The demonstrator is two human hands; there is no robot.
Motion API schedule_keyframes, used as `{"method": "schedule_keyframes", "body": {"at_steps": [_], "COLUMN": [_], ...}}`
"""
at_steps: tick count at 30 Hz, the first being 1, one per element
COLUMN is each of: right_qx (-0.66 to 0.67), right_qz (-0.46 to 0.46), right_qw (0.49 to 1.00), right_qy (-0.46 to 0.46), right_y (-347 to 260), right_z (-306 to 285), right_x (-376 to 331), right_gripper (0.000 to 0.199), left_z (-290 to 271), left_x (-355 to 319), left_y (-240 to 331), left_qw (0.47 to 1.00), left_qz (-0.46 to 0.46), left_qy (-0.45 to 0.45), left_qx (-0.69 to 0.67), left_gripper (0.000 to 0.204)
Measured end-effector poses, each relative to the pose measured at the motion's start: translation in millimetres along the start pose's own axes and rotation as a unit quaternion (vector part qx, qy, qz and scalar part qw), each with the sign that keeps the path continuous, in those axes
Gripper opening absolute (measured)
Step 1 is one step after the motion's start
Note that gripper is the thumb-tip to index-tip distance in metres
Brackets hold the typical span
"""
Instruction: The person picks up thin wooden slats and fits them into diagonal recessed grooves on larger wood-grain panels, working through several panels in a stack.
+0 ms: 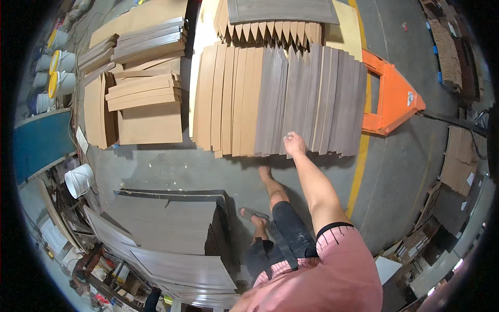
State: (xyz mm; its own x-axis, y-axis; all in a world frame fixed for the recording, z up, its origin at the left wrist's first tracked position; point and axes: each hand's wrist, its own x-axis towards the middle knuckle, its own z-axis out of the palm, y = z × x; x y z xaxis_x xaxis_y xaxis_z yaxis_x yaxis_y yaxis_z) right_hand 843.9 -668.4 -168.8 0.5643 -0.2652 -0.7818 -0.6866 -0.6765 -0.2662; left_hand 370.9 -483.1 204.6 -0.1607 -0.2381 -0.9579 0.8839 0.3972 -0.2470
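Head view: the right hand (294, 144) reaches out at arm's length to the near edge of a row of thin panels (280, 99) standing on edge and leaning against one another. Its fingers (289, 138) are curled together at the lower end of one grey panel (291, 104), touching it near the middle of the row; whether they actually pinch the panel I cannot tell. The left part of the row is tan, the right part grey wood-grain. The row rests on a low orange pallet truck (392, 96) on the concrete floor (208, 166), and a yellow line (358, 177) painted on the floor runs past the row's right end. Behind the row, a second, shorter row of tan panels (270, 31) stands under a flat grey sheet (280, 10).

The left hand is out of sight.

To the left of the row lie loose stacks of tan boards (143, 99). Nearer, at the lower left, sits a flat stack of grey sheets (166, 223), with a white bucket (79, 180) just beyond its far left corner. The person wears a pink shirt (332, 275), dark shorts and sandals.
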Motion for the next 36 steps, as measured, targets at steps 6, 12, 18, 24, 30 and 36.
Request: {"method": "schedule_keyframes", "body": {"at_steps": [6, 12, 18, 24, 30, 36], "right_qx": [-0.124, -0.131, -0.104, 0.173, 0.192, 0.127], "right_qz": [0.086, 0.142, -0.02, 0.002, -0.147, -0.093], "right_qw": [0.983, 0.974, 0.97, 0.95, 0.965, 0.986], "right_qy": [0.108, 0.118, 0.22, 0.259, 0.097, 0.055], "right_y": [0.8, -11.8, 17.9, 25.2, -63.7, -124.2], "right_z": [27.5, 27.6, 52.8, 39.2, 92.9, 209.5], "right_x": [74.2, 75.6, 74.0, 91.3, 28.2, 40.2], "right_gripper": [0.085, 0.089, 0.032, 0.039, 0.046, 0.052], "left_z": [10.4, 19.4, 20.8, 30.4, 3.2, 20.5], "left_x": [-4.8, 0.6, -7.6, 17.9, 30.5, 25.9], "left_y": [10.7, 27.6, 33.6, 40.6, 64.6, 86.3], "left_qw": [0.99, 0.977, 0.963, 0.919, 0.945, 0.95], "left_qz": [-0.023, -0.031, -0.033, 0.17, 0.122, 0.173], "left_qy": [0.103, 0.159, 0.182, 0.356, 0.19, 0.215], "left_qx": [-0.094, -0.138, -0.196, 0.027, -0.236, -0.148], "left_gripper": [0.043, 0.045, 0.048, 0.039, 0.047, 0.057]}}
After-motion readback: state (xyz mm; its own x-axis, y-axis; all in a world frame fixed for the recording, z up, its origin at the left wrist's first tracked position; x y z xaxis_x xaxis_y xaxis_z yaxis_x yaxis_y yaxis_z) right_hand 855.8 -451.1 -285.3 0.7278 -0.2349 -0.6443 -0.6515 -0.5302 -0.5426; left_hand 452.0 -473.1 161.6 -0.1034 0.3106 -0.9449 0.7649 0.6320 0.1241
